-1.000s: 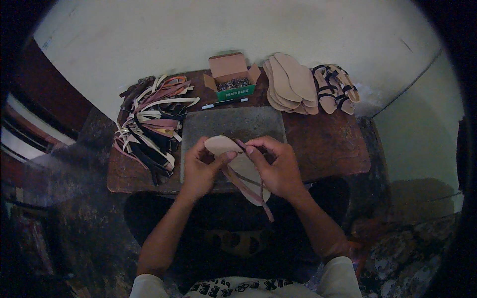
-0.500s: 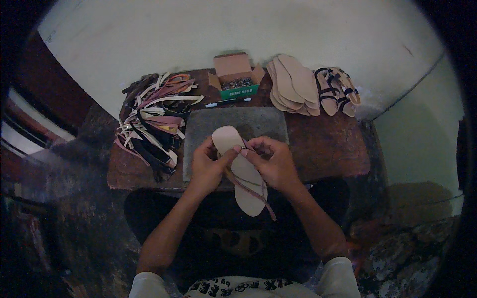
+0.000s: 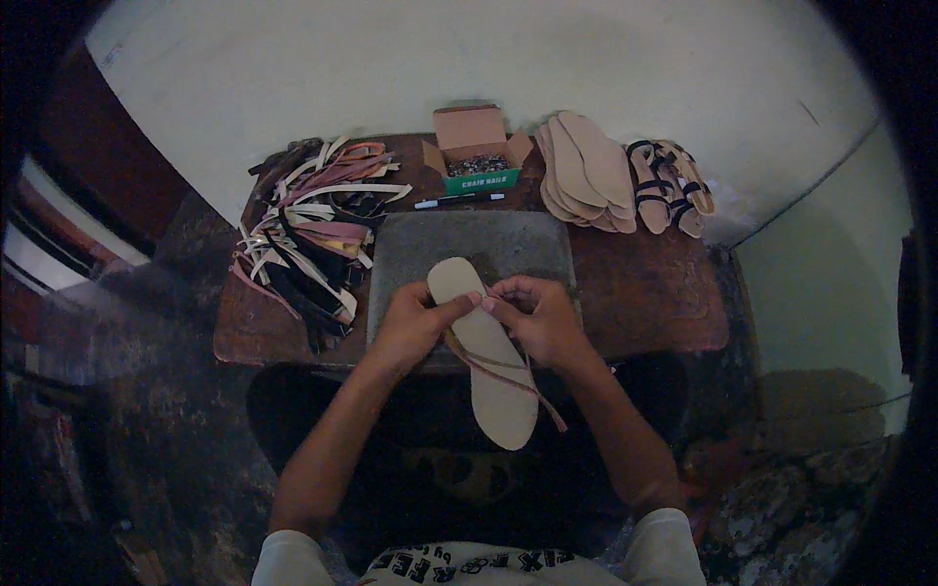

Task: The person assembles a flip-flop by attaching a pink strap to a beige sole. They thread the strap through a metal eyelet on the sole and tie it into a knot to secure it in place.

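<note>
A beige sandal sole (image 3: 504,402) is tilted between my hands over the table's near edge, one end toward me. Thin brownish-pink straps (image 3: 500,365) cross its face, and a loose strap end sticks out past the right edge. My left hand (image 3: 422,320) grips the sole's left side, its thumb lying across the top face. At the sole's right edge, my right hand (image 3: 535,314) is closed with thumb and forefinger pinching what looks like a strap. The two thumb tips nearly meet. My fingers cover the pinched spot.
A grey slab (image 3: 420,239) lies on the brown wooden table (image 3: 645,293). To the left is a heap of mixed straps (image 3: 303,239). Behind stand an open green box of nails (image 3: 481,176) and a marker pen (image 3: 459,201). Stacked soles (image 3: 591,176) and black-strapped sandals (image 3: 653,190) lie back right.
The sole has come slightly toward me and to the right, with both hands still on it. The whole view has shifted a little. Both hands keep nearly the same hold.
</note>
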Action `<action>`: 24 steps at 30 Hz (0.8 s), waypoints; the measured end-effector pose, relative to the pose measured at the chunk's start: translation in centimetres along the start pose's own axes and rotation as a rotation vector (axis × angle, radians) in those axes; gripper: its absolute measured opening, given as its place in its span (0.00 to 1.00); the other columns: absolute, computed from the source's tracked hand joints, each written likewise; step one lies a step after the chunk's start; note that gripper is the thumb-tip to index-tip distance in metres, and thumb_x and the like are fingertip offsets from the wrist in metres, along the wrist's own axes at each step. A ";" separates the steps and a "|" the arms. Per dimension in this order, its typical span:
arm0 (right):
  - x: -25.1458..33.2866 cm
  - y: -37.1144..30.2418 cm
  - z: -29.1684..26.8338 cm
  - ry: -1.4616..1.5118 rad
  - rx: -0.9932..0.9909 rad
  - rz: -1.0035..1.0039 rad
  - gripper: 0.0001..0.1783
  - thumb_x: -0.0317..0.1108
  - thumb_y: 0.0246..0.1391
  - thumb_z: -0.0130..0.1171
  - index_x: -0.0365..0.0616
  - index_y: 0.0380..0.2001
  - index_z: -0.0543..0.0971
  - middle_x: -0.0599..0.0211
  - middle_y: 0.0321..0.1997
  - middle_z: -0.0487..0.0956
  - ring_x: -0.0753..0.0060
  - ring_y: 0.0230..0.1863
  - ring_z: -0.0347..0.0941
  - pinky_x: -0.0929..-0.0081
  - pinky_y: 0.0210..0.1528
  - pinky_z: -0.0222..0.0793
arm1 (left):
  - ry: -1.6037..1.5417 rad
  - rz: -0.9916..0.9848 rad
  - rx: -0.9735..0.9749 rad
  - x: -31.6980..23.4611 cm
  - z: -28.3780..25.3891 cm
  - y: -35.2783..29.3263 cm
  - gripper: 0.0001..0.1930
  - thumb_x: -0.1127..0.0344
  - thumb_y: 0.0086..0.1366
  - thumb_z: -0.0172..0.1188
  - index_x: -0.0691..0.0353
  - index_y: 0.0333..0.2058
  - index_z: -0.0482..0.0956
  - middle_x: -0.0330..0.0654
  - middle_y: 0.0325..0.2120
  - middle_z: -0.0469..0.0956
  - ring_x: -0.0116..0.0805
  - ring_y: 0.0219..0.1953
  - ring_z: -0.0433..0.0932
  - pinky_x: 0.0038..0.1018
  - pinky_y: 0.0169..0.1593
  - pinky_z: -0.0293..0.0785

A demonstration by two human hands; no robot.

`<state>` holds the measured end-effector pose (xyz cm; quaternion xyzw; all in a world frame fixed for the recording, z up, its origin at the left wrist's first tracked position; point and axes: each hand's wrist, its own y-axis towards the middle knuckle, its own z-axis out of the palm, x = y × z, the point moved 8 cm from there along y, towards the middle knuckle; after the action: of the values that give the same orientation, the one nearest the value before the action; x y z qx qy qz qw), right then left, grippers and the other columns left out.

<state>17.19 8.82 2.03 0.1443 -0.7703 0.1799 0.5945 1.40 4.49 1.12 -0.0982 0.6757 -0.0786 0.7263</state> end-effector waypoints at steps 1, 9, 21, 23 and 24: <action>0.0 0.0 0.0 -0.021 0.005 0.006 0.13 0.35 0.60 0.67 0.36 0.42 0.81 0.68 0.35 0.84 0.82 0.33 0.77 0.80 0.32 0.71 | -0.009 -0.010 0.014 0.2 0.0 0.1 0.14 0.64 0.65 0.68 0.69 0.42 0.83 0.45 0.36 0.85 0.32 0.38 0.84 0.28 0.42 0.79; 0.3 0.0 -0.1 -0.100 0.038 -0.014 0.11 0.35 0.60 0.66 0.38 0.39 0.83 0.70 0.33 0.83 0.82 0.32 0.75 0.78 0.32 0.70 | 0.025 -0.032 0.091 0.3 0.2 0.3 0.15 0.61 0.65 0.68 0.67 0.43 0.83 0.42 0.38 0.85 0.29 0.39 0.83 0.29 0.46 0.77; 0.4 -0.1 0.1 -0.044 0.046 0.025 0.12 0.35 0.60 0.65 0.36 0.37 0.83 0.65 0.32 0.84 0.80 0.32 0.76 0.74 0.37 0.72 | 0.024 -0.020 0.088 0.4 0.4 0.2 0.15 0.61 0.65 0.68 0.68 0.43 0.83 0.43 0.38 0.85 0.30 0.40 0.83 0.28 0.46 0.78; 0.5 -0.1 0.2 -0.046 0.067 0.045 0.12 0.37 0.60 0.65 0.38 0.38 0.83 0.73 0.31 0.82 0.84 0.30 0.72 0.77 0.32 0.68 | 0.047 -0.034 0.068 0.8 0.1 0.4 0.15 0.61 0.65 0.68 0.68 0.42 0.83 0.43 0.38 0.85 0.30 0.40 0.83 0.29 0.45 0.78; 0.4 -0.1 0.2 -0.040 0.064 0.042 0.12 0.37 0.60 0.65 0.39 0.38 0.83 0.73 0.31 0.82 0.84 0.30 0.71 0.78 0.32 0.68 | 0.058 -0.041 0.059 0.9 0.0 0.5 0.15 0.61 0.65 0.68 0.68 0.42 0.84 0.43 0.38 0.85 0.31 0.40 0.83 0.29 0.45 0.78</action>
<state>16.94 8.66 2.39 0.1506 -0.7786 0.2141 0.5703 1.44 4.72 0.10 -0.0884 0.6917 -0.1160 0.7073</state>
